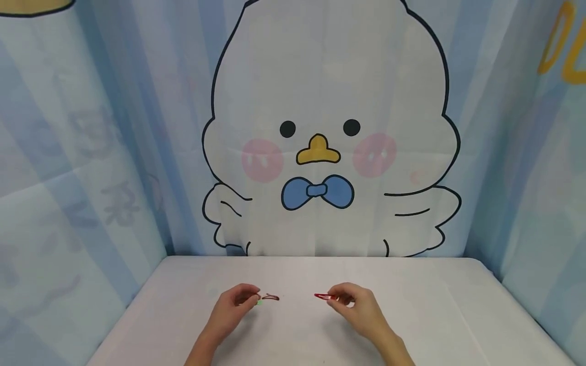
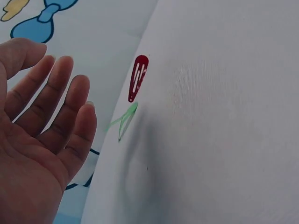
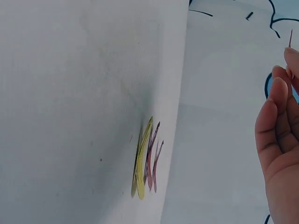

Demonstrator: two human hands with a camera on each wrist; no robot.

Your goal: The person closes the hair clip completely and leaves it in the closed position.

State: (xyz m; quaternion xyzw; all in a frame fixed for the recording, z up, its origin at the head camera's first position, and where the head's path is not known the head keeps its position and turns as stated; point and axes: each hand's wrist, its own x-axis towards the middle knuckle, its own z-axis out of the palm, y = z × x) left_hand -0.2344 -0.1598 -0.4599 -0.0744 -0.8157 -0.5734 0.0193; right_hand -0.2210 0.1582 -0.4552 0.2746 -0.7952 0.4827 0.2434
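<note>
My left hand (image 1: pixel 233 310) hovers over the table with thumb and forefinger tips close together. In the left wrist view that hand (image 2: pixel 51 116) has its fingers loosely bent, and nothing shows between them. Just past its fingertips are a red snap hair clip (image 2: pixel 138 88) with slots and a green snap hair clip (image 2: pixel 128 112), popped open. The hand partly covers the green one in the head view. My right hand (image 1: pixel 359 307) pinches another red snap hair clip (image 1: pixel 322 296), which points left. Only a sliver of that clip shows in the right wrist view.
A yellow hair clip (image 3: pixel 141 168) and purple-pink hair clips (image 3: pixel 152 163) are grouped in the right wrist view; the right hand hides them in the head view. The white table (image 1: pixel 426 305) ends at a curtain (image 1: pixel 316 91) with a cartoon bird.
</note>
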